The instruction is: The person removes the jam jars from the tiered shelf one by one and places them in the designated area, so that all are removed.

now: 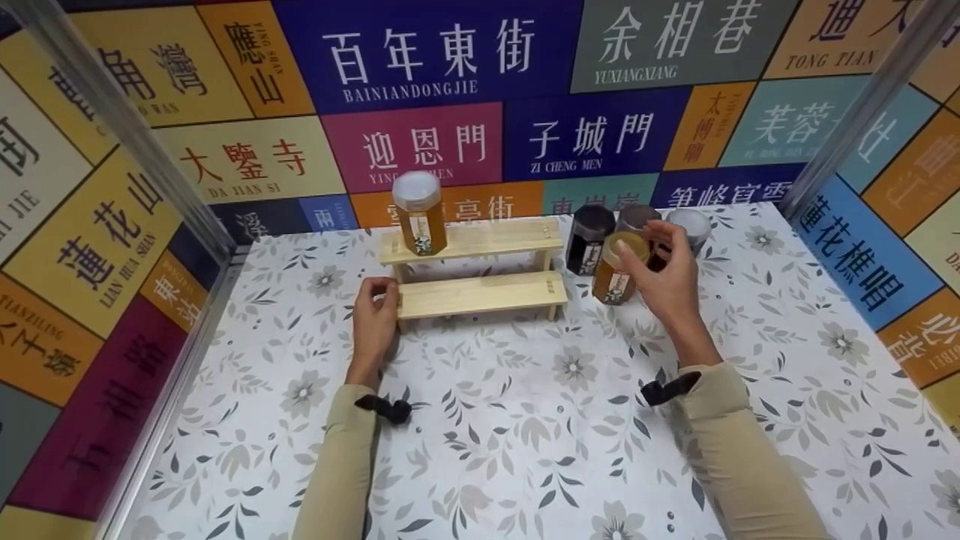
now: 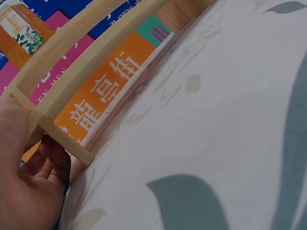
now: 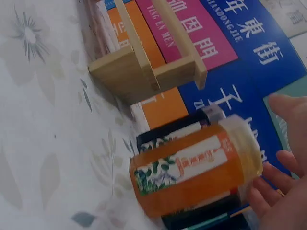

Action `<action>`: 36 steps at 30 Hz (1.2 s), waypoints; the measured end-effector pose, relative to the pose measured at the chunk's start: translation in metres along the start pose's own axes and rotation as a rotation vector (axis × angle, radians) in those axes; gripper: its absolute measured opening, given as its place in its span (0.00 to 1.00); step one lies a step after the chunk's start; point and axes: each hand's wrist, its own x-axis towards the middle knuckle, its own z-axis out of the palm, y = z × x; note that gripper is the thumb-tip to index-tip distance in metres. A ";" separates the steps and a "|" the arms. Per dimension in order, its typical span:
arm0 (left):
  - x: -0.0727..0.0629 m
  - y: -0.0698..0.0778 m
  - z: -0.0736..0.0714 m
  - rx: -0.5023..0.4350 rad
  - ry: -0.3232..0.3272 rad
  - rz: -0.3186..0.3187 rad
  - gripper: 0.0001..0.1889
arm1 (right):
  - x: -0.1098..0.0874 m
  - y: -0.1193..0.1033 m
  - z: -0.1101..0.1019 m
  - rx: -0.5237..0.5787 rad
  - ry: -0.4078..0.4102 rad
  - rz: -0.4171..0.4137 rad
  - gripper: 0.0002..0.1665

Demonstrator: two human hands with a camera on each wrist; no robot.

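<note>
A two-tier wooden stand (image 1: 480, 294) stands on the patterned table. My left hand (image 1: 375, 311) grips the left end of its lower tier; in the left wrist view the fingers (image 2: 50, 160) curl beneath the board beside a leg. One jar of amber honey (image 1: 424, 217) with a clear lid sits on the upper tier, at the left. Right of the stand, an amber jar (image 3: 192, 170) stands at the front of a group. My right hand (image 1: 667, 274) is at this jar's lid, thumb and fingers spread apart; whether the fingertips touch it is unclear.
Behind the front jar are a dark jar (image 1: 590, 238), another dark-lidded jar (image 1: 637, 217) and a clear-lidded jar (image 1: 690, 225), partly hidden by my right hand. Panels with printed signs (image 1: 427, 142) enclose the back and sides. Metal posts (image 1: 161, 142) stand at the corners.
</note>
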 end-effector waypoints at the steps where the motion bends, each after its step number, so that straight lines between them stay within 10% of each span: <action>1: 0.000 0.000 -0.001 0.001 0.004 -0.004 0.14 | -0.001 -0.001 0.005 -0.018 0.017 -0.033 0.37; 16: -0.004 -0.002 -0.005 0.056 0.069 0.028 0.11 | -0.043 -0.065 0.093 0.066 -0.200 -0.215 0.25; 36: -0.003 0.002 -0.003 0.064 0.035 0.053 0.11 | -0.008 -0.060 0.192 0.239 -0.456 -0.110 0.36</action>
